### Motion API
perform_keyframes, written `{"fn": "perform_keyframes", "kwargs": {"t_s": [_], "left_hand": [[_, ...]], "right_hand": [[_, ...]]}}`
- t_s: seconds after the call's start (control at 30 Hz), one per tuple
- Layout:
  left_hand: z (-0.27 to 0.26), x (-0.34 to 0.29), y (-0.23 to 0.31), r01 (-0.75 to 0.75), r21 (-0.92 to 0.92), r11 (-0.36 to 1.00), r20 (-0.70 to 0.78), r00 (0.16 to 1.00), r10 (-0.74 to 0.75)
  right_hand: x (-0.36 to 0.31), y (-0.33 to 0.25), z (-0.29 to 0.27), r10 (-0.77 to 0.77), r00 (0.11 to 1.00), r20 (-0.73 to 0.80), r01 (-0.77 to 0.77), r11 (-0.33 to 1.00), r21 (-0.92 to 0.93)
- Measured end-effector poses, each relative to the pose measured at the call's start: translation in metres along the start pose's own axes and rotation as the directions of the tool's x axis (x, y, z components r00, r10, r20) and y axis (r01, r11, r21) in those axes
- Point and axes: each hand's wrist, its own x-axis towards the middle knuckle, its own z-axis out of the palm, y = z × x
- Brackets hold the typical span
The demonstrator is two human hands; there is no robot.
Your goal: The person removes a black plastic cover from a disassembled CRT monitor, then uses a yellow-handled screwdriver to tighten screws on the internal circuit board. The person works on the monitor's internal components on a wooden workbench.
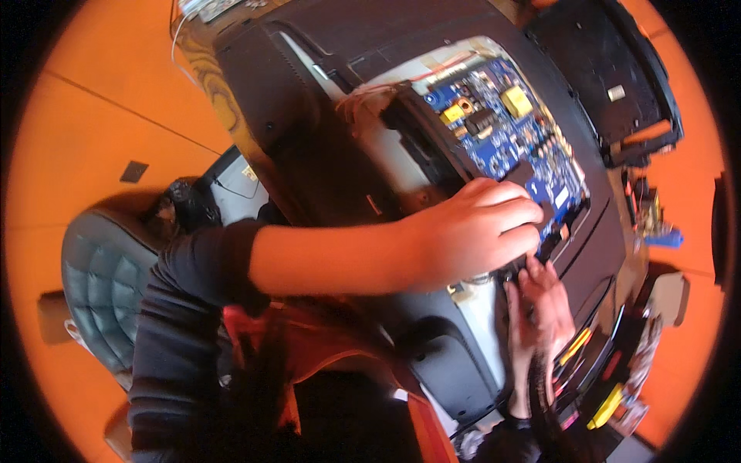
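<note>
A blue circuit board (pixel 494 158) with yellow and dark components sits in the opened back of a large dark flat panel (pixel 370 35), which looks like a television. My left hand (pixel 482 231) reaches across from the left, its fingers curled down at the near edge of the board. Close beside it, my right hand (pixel 542 305) has its fingers bent against a dark part at the same edge. The fingertips of both hands almost meet there. What they pinch is hidden by the fingers and blurred. Thin wires (pixel 370 94) run along the board's far left side.
A black plastic cover (pixel 610 69) lies at the far right. Yellow-handled tools (pixel 575 347) and a yellow item (pixel 606 407) are at the table's right side, with a blue object (pixel 665 238) farther back. A padded dark green chair (pixel 108 285) stands left on the orange floor.
</note>
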Motion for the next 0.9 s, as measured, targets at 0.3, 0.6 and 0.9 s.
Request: {"fn": "perform_keyframes", "kwargs": {"t_s": [0.3, 0.6, 0.9], "left_hand": [[-0.032, -0.052, 0.041, 0.653, -0.014, 0.757, -0.217, 0.737, -0.640], [-0.019, -0.043, 0.034, 0.594, 0.459, 0.660, -0.206, 0.794, -0.572], [-0.020, -0.044, 0.033, 0.618, 0.501, 0.606, -0.240, 0.772, -0.589]], "right_hand": [[-0.012, -0.002, 0.004, -0.043, 0.999, 0.014, 0.044, 0.993, -0.111], [-0.014, -0.003, 0.003, 0.082, 0.997, 0.002, -0.082, 0.997, -0.005], [-0.005, -0.002, -0.004, 0.064, 0.991, 0.114, -0.072, 0.995, 0.069]]}}
